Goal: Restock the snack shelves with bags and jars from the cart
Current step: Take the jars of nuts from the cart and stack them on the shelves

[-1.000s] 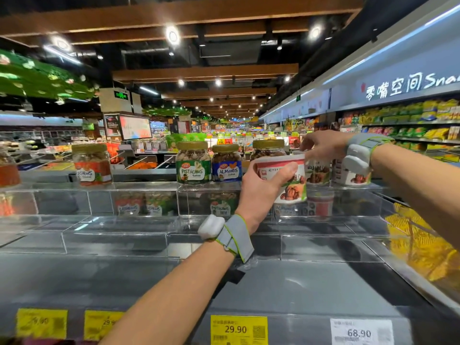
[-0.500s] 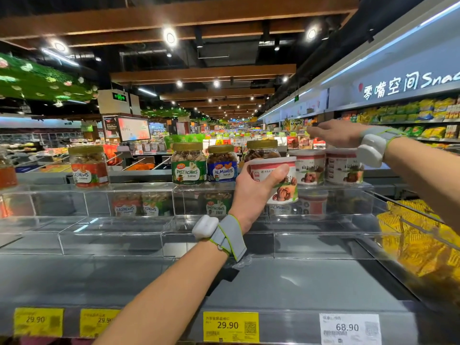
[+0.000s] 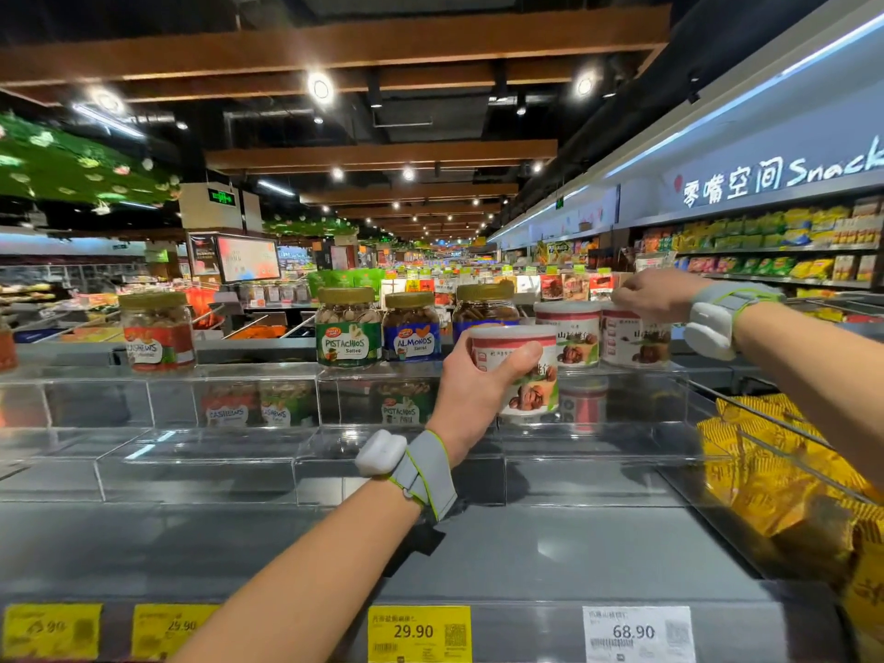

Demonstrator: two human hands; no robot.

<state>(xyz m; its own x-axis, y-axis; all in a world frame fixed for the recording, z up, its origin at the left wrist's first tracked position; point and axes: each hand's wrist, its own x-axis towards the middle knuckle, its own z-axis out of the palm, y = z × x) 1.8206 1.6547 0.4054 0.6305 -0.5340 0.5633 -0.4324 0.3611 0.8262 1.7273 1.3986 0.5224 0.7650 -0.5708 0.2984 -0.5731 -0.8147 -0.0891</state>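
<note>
Found along the near shelf rail: a yellow price tag (image 3: 419,633) reading 29.90 and a white price tag (image 3: 637,633) reading 68.90. Further left, two blurred yellow tags (image 3: 51,629), figures on the outermost hard to read.

Rising from the lower frame edge: left forearm, elbow cut off, with a grey wristband (image 3: 428,471) carrying a white module. Left hand (image 3: 471,397) wrapped round a white tub (image 3: 519,361) with a red band, thumb laid across the front, other fingers out of sight behind. Tub held upright before the top step of the clear acrylic risers (image 3: 191,476), left part of its label covered by the palm. Whether set down on the lower step or clear of it: cannot tell.

At right, behind a wire divider: yellow bags (image 3: 775,480), smeared and cut by the frame.

On the top step, left to right: cashews jar (image 3: 158,334), pistachios jar (image 3: 348,327), almonds jar (image 3: 412,327), then a gold-lidded jar (image 3: 485,306) with its label hidden behind the held tub, then an inner shelved tub (image 3: 574,334) and an outer shelved tub (image 3: 636,339), side by side.

Right hand (image 3: 655,294) just over the outer shelved tub's lid, fingers curled downward. Contact with the lid not discernible; grasp undetermined.

Beyond: wall shelves (image 3: 765,241) of packets under a lit sign, too small to itemise.
</note>
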